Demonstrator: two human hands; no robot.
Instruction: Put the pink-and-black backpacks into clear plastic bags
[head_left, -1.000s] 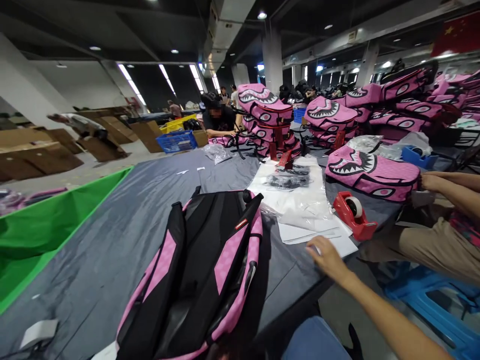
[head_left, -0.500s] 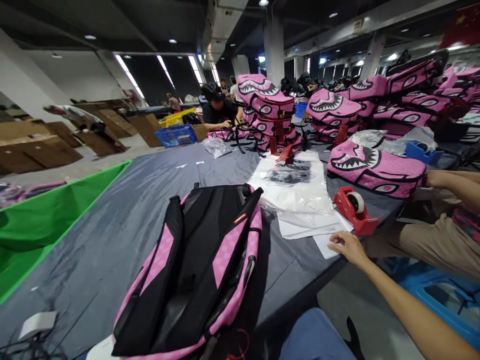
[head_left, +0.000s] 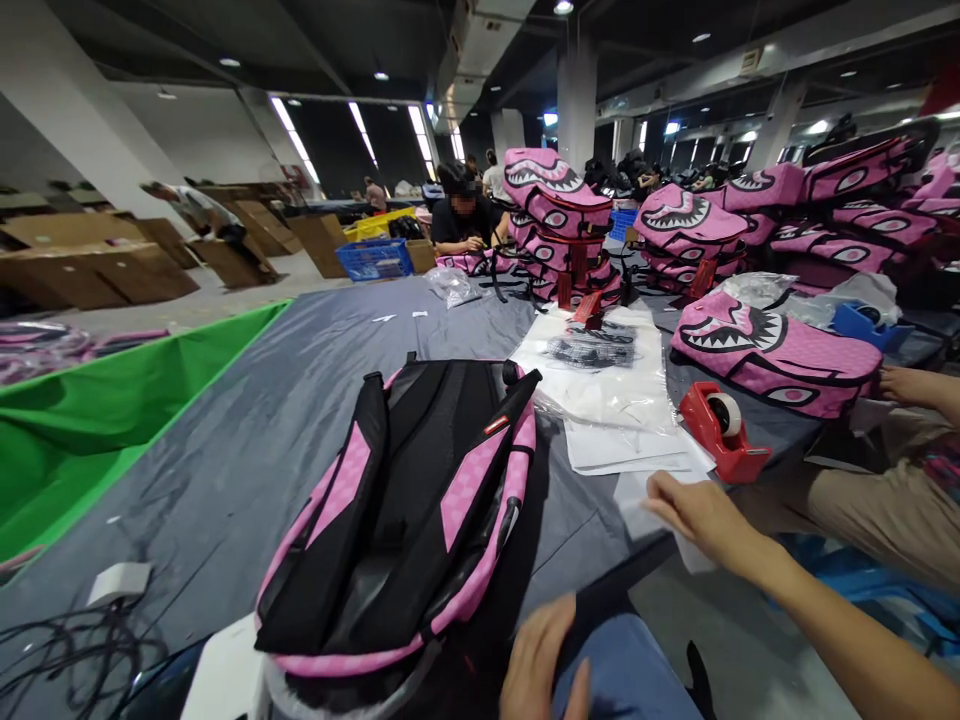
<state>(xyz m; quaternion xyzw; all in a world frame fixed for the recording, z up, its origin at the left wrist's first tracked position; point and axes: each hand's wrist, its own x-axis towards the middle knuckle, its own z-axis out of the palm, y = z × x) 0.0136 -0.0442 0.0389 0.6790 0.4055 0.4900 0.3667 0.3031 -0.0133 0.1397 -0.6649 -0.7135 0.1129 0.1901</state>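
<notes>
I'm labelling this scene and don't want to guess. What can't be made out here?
All in the head view:
Pink-and-black backpack: its front is hidden beneath, as it lies strap side up.
Left hand: blurred, with its wrist cut off by the bottom edge.
White sheet: partly hidden by the right hand; any print is lost to blur.
White box-like object: cut off by the bottom edge, so its full shape is unclear.

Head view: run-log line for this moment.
right hand: holding white sheet | left hand: open, near lap | backpack: straps up, on table
</notes>
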